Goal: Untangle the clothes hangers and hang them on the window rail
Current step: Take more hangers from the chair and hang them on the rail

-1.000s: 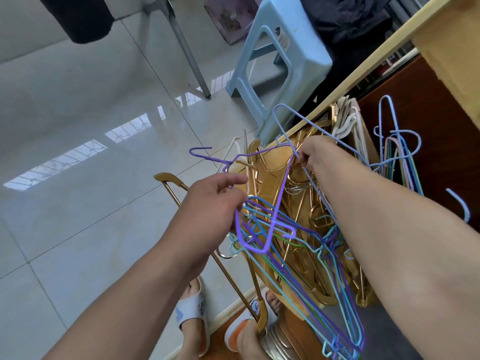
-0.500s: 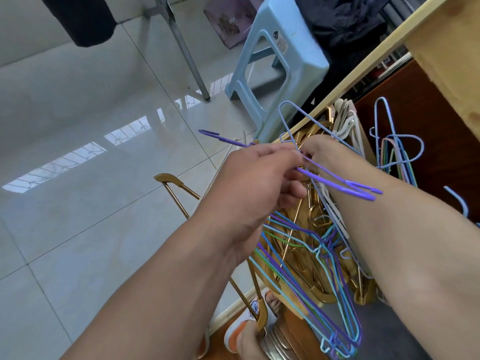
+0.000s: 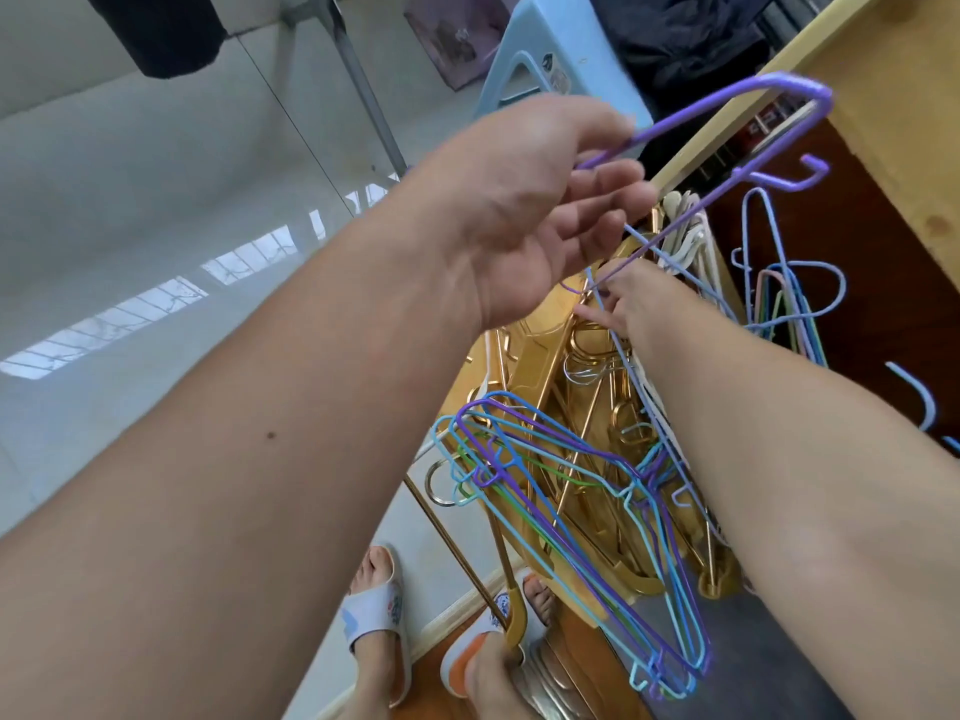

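Purple wire hanger [image 3: 717, 132] was pinched aloft by the left hand [image 3: 524, 210]; the right hand [image 3: 631, 298] gripped the tangled bundle [image 3: 582, 511], none yet hung.

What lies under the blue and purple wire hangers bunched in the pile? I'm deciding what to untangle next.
Under the blue and purple wire hangers lie gold hangers with round hooks. What is beneath those is covered, partly by the right forearm.

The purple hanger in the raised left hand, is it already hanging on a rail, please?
No; the left hand holds the purple hanger up in the air, its hook caught on nothing.
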`<control>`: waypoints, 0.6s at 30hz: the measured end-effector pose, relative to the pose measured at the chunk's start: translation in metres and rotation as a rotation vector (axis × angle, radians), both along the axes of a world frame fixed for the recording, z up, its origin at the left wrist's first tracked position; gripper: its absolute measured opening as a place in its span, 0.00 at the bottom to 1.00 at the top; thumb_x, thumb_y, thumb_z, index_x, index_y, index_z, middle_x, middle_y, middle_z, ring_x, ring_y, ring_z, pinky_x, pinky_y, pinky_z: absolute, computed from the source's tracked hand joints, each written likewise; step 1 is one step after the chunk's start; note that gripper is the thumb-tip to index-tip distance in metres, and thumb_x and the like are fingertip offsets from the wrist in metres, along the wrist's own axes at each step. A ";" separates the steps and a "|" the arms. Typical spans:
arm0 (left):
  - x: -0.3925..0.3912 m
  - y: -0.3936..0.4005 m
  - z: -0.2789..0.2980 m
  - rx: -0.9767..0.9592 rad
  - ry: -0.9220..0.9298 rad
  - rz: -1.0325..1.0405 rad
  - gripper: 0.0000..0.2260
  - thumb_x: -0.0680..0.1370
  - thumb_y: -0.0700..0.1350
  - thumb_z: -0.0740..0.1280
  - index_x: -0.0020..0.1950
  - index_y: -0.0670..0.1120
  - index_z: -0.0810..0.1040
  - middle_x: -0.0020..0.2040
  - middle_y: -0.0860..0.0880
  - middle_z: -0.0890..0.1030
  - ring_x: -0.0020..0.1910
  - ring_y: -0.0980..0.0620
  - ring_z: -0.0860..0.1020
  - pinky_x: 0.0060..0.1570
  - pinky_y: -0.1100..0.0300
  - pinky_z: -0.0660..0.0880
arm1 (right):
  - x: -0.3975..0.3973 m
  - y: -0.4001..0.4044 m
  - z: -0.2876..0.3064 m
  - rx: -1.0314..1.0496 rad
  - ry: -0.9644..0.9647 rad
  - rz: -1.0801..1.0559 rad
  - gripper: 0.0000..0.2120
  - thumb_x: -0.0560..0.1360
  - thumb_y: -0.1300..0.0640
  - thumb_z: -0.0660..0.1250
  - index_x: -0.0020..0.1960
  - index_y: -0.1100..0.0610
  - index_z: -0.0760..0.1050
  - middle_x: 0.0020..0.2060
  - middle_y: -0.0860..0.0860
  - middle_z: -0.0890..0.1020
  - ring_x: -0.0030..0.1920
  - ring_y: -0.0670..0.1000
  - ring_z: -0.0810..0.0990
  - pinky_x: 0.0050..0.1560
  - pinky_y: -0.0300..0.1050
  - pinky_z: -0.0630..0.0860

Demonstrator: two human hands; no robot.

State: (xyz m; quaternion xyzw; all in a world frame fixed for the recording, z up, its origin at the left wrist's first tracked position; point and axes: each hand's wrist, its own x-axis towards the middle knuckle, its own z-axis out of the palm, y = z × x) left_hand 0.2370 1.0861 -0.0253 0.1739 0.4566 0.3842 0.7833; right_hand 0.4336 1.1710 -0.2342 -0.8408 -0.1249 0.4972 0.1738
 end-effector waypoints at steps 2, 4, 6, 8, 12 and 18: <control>0.003 0.006 0.006 0.029 -0.001 -0.028 0.10 0.81 0.41 0.67 0.60 0.38 0.76 0.43 0.44 0.81 0.36 0.52 0.83 0.34 0.64 0.77 | 0.000 0.001 0.005 -0.023 0.020 0.007 0.10 0.82 0.65 0.62 0.41 0.61 0.72 0.34 0.54 0.70 0.30 0.49 0.69 0.20 0.49 0.79; 0.007 0.011 0.011 0.051 -0.001 -0.051 0.11 0.80 0.41 0.68 0.61 0.38 0.76 0.46 0.43 0.82 0.39 0.50 0.84 0.36 0.64 0.78 | 0.002 0.002 0.005 -0.025 0.089 -0.066 0.05 0.81 0.64 0.63 0.53 0.63 0.77 0.41 0.56 0.78 0.37 0.53 0.76 0.22 0.54 0.80; 0.010 0.014 0.012 0.070 0.005 -0.061 0.12 0.80 0.40 0.68 0.62 0.38 0.76 0.48 0.42 0.83 0.40 0.49 0.85 0.37 0.63 0.78 | 0.002 0.003 0.002 -0.033 0.090 -0.070 0.11 0.81 0.62 0.64 0.62 0.63 0.76 0.44 0.56 0.80 0.44 0.55 0.80 0.29 0.55 0.83; 0.012 0.018 0.012 0.087 0.012 -0.060 0.13 0.80 0.40 0.69 0.63 0.38 0.75 0.49 0.42 0.83 0.42 0.49 0.86 0.38 0.63 0.78 | 0.002 0.005 0.001 -0.029 0.030 -0.110 0.09 0.81 0.62 0.66 0.60 0.63 0.77 0.43 0.57 0.81 0.41 0.56 0.80 0.26 0.53 0.82; 0.011 0.024 0.010 0.116 0.086 -0.079 0.14 0.81 0.46 0.68 0.62 0.39 0.76 0.51 0.42 0.85 0.46 0.49 0.87 0.40 0.63 0.79 | 0.000 0.004 0.007 -0.046 0.040 -0.097 0.07 0.82 0.63 0.63 0.47 0.66 0.74 0.34 0.56 0.74 0.29 0.52 0.71 0.40 0.50 0.85; -0.017 -0.012 -0.014 -0.019 0.352 -0.256 0.06 0.82 0.43 0.65 0.47 0.43 0.79 0.36 0.47 0.82 0.34 0.51 0.83 0.35 0.63 0.75 | 0.018 -0.016 0.010 -0.041 0.244 0.080 0.10 0.82 0.70 0.56 0.46 0.62 0.72 0.34 0.53 0.71 0.31 0.45 0.68 0.38 0.46 0.82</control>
